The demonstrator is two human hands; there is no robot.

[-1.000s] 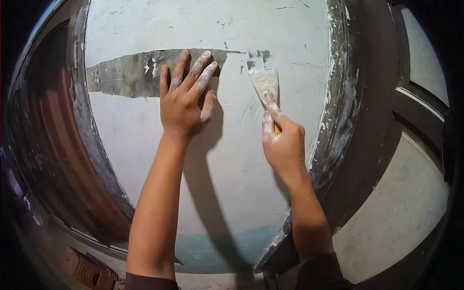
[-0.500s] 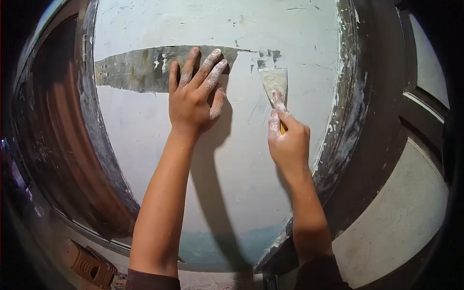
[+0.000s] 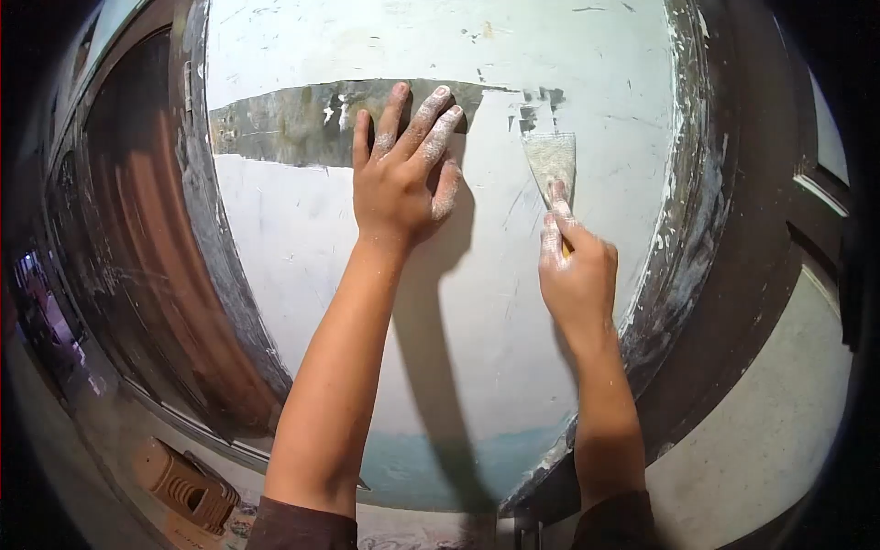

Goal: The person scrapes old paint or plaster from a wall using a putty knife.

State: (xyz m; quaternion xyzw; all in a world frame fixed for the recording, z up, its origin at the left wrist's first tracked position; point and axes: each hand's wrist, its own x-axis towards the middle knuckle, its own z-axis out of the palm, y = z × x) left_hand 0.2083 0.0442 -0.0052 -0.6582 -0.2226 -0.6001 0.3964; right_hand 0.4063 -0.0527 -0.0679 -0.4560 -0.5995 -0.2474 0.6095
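Note:
My left hand [image 3: 401, 188] lies on a pale painted wall panel [image 3: 316, 215], fingers spread and dusted with white. Its fingertips rest over a long grey-brown bare patch [image 3: 275, 124] where the paint is off. In my right hand [image 3: 577, 266] is a scraper [image 3: 551, 158] with a wide blade, coated in whitish dust, and a yellowish handle mostly hidden by the fingers. The blade points up against the panel, its edge just below several small dark bare spots [image 3: 541, 108]. A finger presses on the lower blade.
Worn dark frames with flaking paint border the panel, one at the left [image 3: 206, 174] and one at the right [image 3: 683, 183]. A brown plastic stool [image 3: 188, 486] sits low at the left. Dark wood with pale panels [image 3: 770, 412] stands at the right.
The view has turned a little left, so the panel and both hands appear farther right. My left hand keeps its place on the panel; the scraper stays near the small dark spots.

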